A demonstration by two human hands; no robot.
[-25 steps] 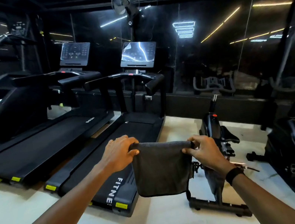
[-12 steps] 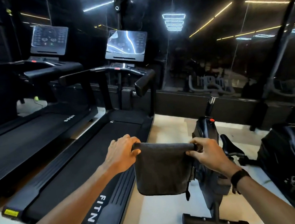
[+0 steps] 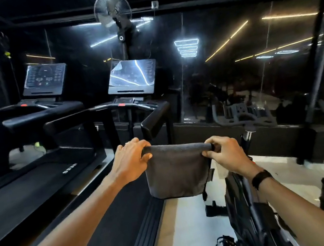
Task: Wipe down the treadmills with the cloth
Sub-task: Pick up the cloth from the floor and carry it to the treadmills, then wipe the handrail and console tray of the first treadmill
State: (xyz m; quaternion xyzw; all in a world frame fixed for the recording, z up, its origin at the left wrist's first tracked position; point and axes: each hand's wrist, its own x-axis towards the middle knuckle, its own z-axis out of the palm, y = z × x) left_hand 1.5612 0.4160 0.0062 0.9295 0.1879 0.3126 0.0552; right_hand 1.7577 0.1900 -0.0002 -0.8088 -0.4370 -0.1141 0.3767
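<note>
At frame centre, left hand point(image 3: 130, 160) and right hand point(image 3: 225, 154) each pinch the grey cloth's point(image 3: 175, 172) top edge above the treadmill point(image 3: 110, 228).

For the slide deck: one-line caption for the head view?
Both hands, left hand and right hand, hold a grey cloth stretched before the nearer treadmill.

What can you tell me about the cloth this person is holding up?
The cloth is dark grey and looks soft, like a towel. It hangs in the air, folded over so its top edge forms a rolled band. The left hand grips one top corner and the right hand the other, stretching it level between them. Its lower edge droops free, touching nothing, above the near treadmill's side rail.
</note>
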